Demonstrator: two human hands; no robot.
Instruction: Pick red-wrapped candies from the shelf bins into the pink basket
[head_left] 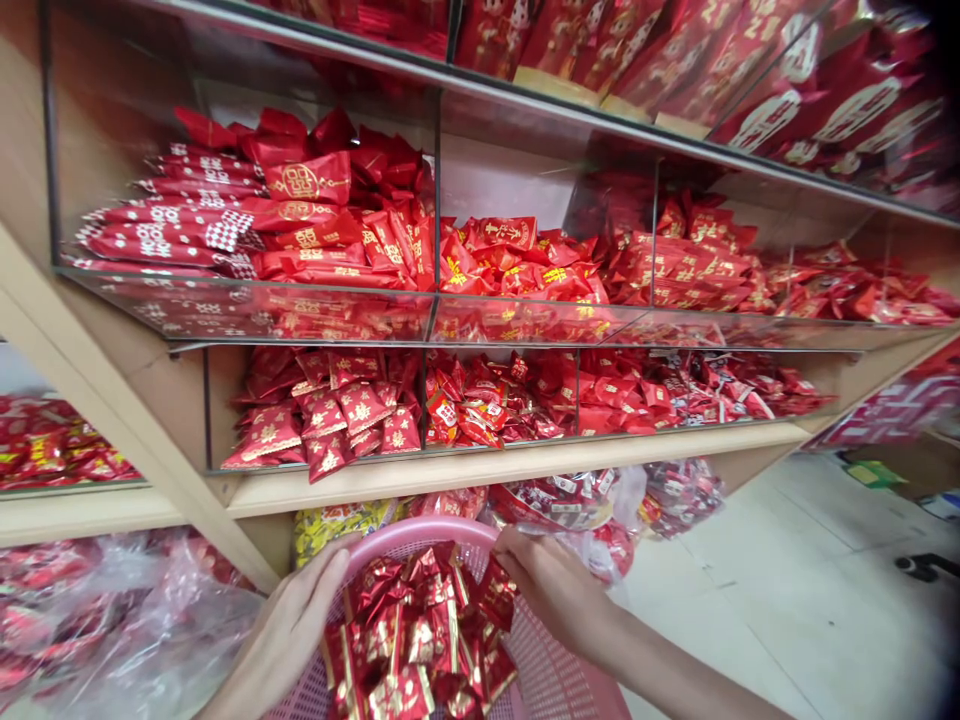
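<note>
A pink plastic basket (457, 530) with mesh sides is at the bottom centre, below the shelves. Inside it lies a pile of red and gold wrapped candies (405, 630). My left hand (300, 605) grips the basket's left rim, its fingers pressed together along the edge. On the other side, my right hand (547, 585) is closed over the rim, with its fingertips partly hidden. One red packet (496, 592) lies just beside the right fingers.
Glass-fronted shelf compartments hold red packets (315, 230) and pillow-shaped red candies (360, 405). A wooden ledge (510, 458) juts out above the basket. Clear plastic bags (165, 620) sit low at left; a yellow bag (337, 525) is behind the basket. Tiled floor (750, 570) lies right.
</note>
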